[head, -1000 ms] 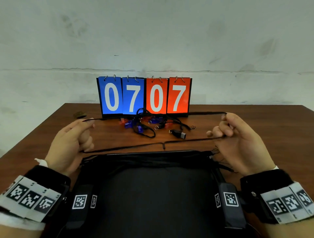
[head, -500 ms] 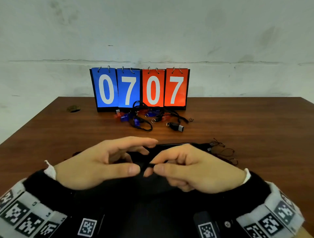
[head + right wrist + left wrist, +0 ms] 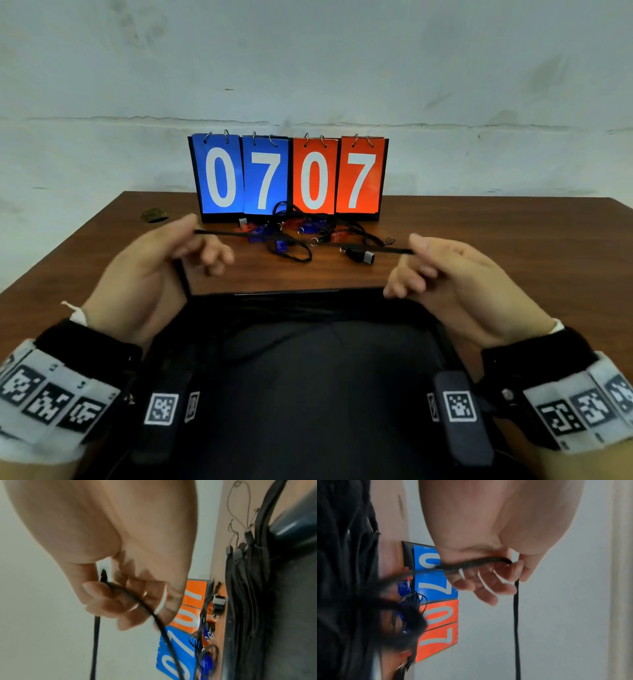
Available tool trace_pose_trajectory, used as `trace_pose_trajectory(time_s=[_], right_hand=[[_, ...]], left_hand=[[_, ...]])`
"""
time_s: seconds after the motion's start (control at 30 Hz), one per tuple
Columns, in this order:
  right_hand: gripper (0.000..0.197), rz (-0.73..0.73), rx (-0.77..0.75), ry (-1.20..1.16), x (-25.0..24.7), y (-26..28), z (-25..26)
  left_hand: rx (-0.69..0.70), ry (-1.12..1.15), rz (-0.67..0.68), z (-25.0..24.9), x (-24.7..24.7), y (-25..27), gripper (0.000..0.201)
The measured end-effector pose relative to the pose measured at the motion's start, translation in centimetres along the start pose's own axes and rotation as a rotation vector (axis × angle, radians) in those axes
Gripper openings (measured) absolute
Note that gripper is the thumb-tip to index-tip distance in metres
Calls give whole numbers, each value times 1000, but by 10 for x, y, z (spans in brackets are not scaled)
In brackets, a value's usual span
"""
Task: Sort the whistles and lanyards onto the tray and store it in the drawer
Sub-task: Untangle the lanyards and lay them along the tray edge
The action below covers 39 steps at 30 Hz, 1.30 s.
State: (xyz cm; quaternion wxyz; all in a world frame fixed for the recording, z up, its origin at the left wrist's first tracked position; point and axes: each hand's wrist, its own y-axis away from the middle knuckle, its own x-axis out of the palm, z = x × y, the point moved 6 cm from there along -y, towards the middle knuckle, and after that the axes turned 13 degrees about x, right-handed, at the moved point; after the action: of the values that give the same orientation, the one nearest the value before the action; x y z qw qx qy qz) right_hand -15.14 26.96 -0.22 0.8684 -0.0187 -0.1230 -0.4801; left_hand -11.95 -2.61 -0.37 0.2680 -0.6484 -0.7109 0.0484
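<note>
The tray (image 3: 308, 411) sits nearest the person on the desk (image 3: 496, 236), with bundled lanyards (image 3: 291, 305) laid along its far edge. Above that edge, the left hand (image 3: 147, 274) and right hand (image 3: 462, 274) each pinch one end of a black lanyard (image 3: 390, 249), stretched level between them.

Step in hand: straightening it for placement.

Next move, probably: lower it parallel onto the bundle and release both ends together.

Beyond, the pile of whistles and lanyards (image 3: 284, 236) lies unsorted before the scoreboard (image 3: 291, 178).

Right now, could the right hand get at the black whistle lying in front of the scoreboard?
Probably not yet: the right hand pinches the stretched lanyard. Otherwise only bare table separates it from the black whistle.
</note>
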Motion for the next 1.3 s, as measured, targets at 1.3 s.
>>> trace_pose_trajectory(time_s=[1.3], right_hand=[[13, -623, 501, 772, -76, 3, -19]], left_hand=[[-293, -728, -338, 25, -89, -4, 40]])
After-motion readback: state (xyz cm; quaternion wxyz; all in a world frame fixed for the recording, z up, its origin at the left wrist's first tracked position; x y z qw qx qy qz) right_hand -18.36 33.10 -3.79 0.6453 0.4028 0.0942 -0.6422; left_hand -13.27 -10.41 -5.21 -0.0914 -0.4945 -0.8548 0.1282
